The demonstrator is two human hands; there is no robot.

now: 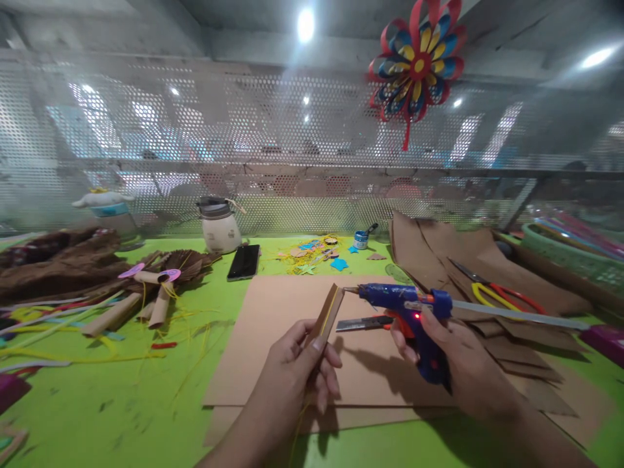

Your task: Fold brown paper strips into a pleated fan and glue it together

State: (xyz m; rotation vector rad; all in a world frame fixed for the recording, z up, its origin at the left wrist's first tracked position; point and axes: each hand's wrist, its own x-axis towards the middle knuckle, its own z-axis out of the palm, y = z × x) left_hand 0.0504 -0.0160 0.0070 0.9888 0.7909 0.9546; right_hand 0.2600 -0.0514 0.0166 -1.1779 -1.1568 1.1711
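My left hand (305,357) pinches a narrow folded strip of brown cardboard (330,312), tilted with its top end up; a yellow strand runs along it. Wrapped around the handle of a blue hot glue gun (397,296) is my right hand (453,357), with a finger at the orange trigger. The gun's nozzle points left at the strip's upper end, touching or very close to it. A red light glows on the gun, and a long clear glue stick (517,314) sticks out of its back. Below lie a utility knife (363,323) and a flat cardboard sheet (263,338).
Scissors (487,292) rest on brown cardboard pieces (429,250) at right, beside a green basket (560,250). Paper scraps (307,253), a small paint jar (361,240), a phone (244,262) and a bottle (219,227) stand behind. Cardboard tubes (114,314) and colored strips lie left.
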